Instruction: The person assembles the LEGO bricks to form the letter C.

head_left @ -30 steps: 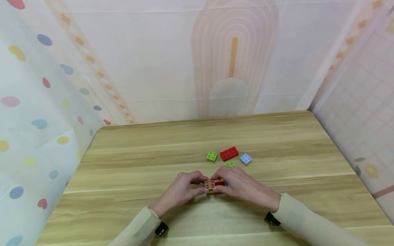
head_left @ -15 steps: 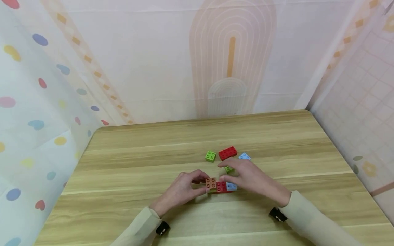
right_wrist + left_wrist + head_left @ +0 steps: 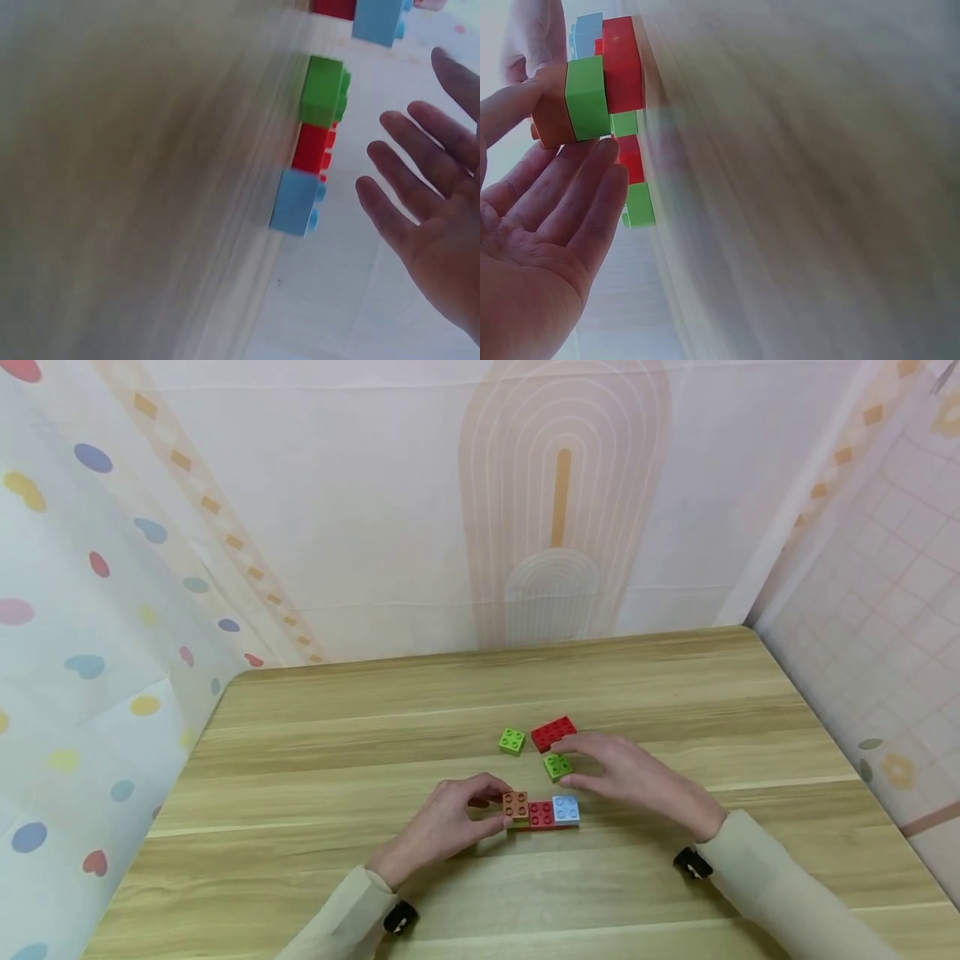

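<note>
My left hand [image 3: 453, 822] pinches a brown toy building brick [image 3: 515, 804] between thumb and fingers. That brick sits on a green brick [image 3: 586, 97], stacked on the left end of a long red brick [image 3: 541, 814]. A light blue brick [image 3: 566, 809] covers the red brick's right end, leaving studs bare in the middle. Behind this build, my right hand [image 3: 637, 777] hovers with spread fingers around a loose green brick [image 3: 557, 767]. In the right wrist view its fingertips are apart from the bricks.
Farther back on the wooden table [image 3: 337, 760] lie another green brick [image 3: 512, 742] and a long red brick [image 3: 551, 732]. A loose light blue brick [image 3: 294, 202] shows in the right wrist view, hidden behind the right hand in the head view. Patterned cloth [image 3: 375, 510] hangs behind the table.
My right hand has left the build and moved back and to the right, over to the loose green brick. The build's light blue brick is now uncovered. My left hand has kept its grip.
</note>
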Demonstrator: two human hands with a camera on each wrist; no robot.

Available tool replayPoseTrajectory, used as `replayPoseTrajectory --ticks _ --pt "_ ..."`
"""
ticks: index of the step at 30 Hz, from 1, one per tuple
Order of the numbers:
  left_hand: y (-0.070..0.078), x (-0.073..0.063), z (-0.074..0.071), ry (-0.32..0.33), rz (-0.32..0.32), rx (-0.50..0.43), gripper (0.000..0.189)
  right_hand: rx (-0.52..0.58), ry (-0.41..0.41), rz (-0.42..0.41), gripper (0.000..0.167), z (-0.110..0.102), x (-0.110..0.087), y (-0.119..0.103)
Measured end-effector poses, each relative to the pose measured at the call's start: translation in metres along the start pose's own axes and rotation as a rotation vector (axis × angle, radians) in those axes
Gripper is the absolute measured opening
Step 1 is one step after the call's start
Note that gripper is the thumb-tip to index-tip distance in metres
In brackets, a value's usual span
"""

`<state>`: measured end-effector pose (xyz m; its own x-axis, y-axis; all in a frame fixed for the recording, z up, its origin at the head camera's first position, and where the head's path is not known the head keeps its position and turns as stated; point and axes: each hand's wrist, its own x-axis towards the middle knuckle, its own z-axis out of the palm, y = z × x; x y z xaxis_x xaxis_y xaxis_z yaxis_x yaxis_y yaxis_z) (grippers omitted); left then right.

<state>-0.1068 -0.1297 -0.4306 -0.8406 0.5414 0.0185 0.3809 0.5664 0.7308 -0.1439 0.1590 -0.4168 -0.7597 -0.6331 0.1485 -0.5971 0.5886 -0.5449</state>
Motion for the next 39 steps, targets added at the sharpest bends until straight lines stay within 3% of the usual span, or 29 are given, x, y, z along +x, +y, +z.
replayPoseTrajectory --ticks 15,39 --pt "-0.001 0.0 0.002 0.0 0.013 -0.035 0.032 -0.038 -0.114 -0.058 0.051 -0.006 0.012 0.015" --pt "0.001 -0.004 0.002 0.004 -0.008 -0.045 0.033 -0.098 -0.22 -0.012 0.038 0.004 0.029 0.014"
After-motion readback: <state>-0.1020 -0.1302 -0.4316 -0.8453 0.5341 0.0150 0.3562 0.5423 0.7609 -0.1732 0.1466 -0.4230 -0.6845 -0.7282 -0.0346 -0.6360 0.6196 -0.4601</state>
